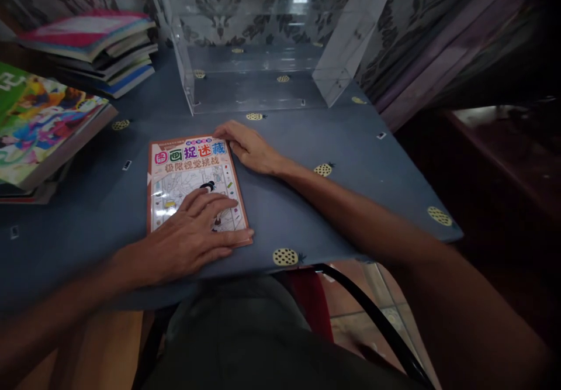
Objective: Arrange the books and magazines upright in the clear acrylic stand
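A thin picture book [184, 175] with an orange border and colourful Chinese lettering lies face up near the table's front edge. My left hand [193, 232] rests flat across its lower part, fingers stretched out, hiding some of the cover drawing. At the book's top right corner is my right hand [249, 147], its fingertips touching the corner and edge. The fingers of that hand are bent, and its thumb lies along the right edge; whether they pinch the cover is hard to make out.
A clear acrylic shelf [335, 80] stands at the back against the patterned wall. Two stacks of books, a far stack [103, 51] and a nearer stack [48, 127], are on the left. A blue pineapple-print cloth [350, 150] covers the table. A black chair arm [372, 308] curves below its front edge.
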The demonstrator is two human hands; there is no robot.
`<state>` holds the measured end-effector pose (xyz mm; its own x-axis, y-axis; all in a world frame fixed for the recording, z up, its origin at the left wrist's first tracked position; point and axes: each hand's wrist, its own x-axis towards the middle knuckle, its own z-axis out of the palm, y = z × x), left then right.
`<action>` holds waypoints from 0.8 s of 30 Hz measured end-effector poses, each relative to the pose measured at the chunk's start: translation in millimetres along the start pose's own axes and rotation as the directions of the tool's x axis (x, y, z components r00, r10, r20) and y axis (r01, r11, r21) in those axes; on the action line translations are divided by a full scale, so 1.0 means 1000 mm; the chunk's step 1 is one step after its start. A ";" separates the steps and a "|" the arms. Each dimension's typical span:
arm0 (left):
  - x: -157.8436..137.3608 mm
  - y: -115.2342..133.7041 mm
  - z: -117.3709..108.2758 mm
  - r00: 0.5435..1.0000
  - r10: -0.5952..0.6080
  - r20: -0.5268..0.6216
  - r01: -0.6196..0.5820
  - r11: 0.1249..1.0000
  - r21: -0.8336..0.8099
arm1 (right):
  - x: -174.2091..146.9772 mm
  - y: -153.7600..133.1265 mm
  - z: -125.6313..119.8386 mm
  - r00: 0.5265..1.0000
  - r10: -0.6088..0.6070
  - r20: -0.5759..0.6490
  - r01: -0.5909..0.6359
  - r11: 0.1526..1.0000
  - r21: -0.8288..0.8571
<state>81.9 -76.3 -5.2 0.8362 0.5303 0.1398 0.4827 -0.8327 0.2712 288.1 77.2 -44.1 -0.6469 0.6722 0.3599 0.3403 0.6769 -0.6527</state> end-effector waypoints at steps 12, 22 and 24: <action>-0.017 -0.081 -0.018 0.873 -0.365 -0.322 0.360 0.930 -0.078 | -0.008 -0.015 0.007 0.997 -0.065 0.039 0.072 0.969 -0.237; -0.035 -0.144 -0.023 0.782 -0.483 -0.393 0.363 0.867 -0.341 | 0.041 -0.076 0.056 0.902 -0.257 0.346 0.334 0.925 -0.184; -0.035 -0.142 -0.023 0.779 -0.486 -0.396 0.365 0.865 -0.345 | 0.037 -0.089 0.067 0.889 -0.262 0.376 0.344 0.923 -0.170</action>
<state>-22.1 27.3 -27.0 0.3134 0.8811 0.3542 0.6326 -0.4718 0.6141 188.2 22.0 -17.8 -0.9206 0.3073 0.2407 0.2072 0.9073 -0.3658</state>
